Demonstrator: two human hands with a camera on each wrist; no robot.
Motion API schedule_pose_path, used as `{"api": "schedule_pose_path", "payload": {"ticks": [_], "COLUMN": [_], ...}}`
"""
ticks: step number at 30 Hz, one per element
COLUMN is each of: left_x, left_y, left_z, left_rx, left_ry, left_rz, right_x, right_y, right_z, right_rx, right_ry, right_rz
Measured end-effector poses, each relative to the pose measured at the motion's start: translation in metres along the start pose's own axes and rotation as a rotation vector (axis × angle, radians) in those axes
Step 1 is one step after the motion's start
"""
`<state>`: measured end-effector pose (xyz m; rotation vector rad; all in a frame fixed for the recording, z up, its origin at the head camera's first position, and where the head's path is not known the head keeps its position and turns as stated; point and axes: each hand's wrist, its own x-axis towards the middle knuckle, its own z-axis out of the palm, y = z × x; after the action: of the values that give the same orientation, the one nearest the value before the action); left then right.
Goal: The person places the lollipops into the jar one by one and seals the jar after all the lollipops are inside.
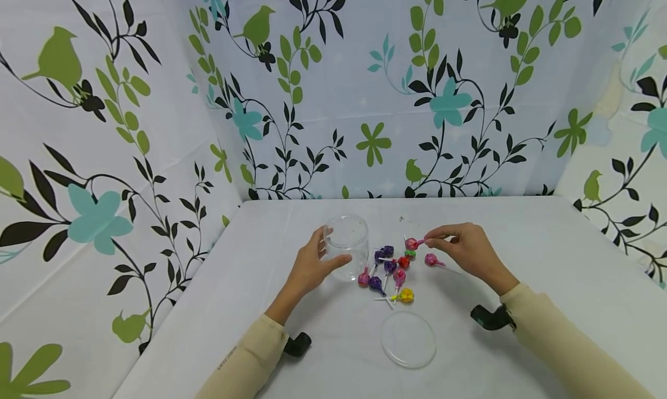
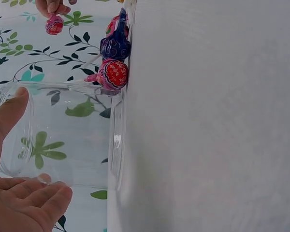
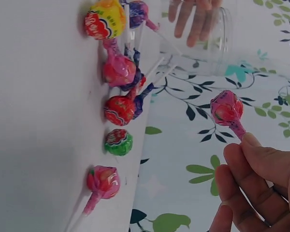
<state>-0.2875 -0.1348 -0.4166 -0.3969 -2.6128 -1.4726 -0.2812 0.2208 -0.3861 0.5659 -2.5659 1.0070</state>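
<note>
A clear plastic jar (image 1: pixel 345 254) stands upright on the white table, its mouth uncovered and nothing inside it. My left hand (image 1: pixel 312 266) holds it from the left, with the thumb on the near side and the fingers around the far side. Between thumb and fingertips, my right hand (image 1: pixel 469 249) pinches the stick end of a pink lollipop (image 3: pixel 226 107), raised off the table to the right of the jar. Several wrapped lollipops lie in a loose pile by the jar, among them a yellow one (image 1: pixel 406 295), a red one (image 3: pixel 119 110) and a green one (image 3: pixel 119 142).
A clear round lid or ring (image 1: pixel 408 339) lies flat on the table in front of the pile. Another pink lollipop (image 1: pixel 431 259) lies apart, below my right hand. Patterned cloth (image 1: pixel 333 98) hangs behind the table and at both sides.
</note>
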Motion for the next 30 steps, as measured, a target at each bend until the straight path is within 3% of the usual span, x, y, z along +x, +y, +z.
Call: {"api": "schedule_pose_path", "payload": {"ticks": [14,30], "left_x": [-0.004,-0.007], "left_y": [0.001,0.009], "left_z": [0.006,0.012], "left_rx": [0.000,-0.013], "left_ry": [-0.059,-0.091], "left_rz": [0.056,0.073], "right_x": [0.026,0.056], "right_y": [-0.023,-0.065], "right_z": [0.004,0.036], "right_rx": [0.102,0.178], "right_ry": [0.038,0.036], "right_rz": [-0.007,-0.102]}}
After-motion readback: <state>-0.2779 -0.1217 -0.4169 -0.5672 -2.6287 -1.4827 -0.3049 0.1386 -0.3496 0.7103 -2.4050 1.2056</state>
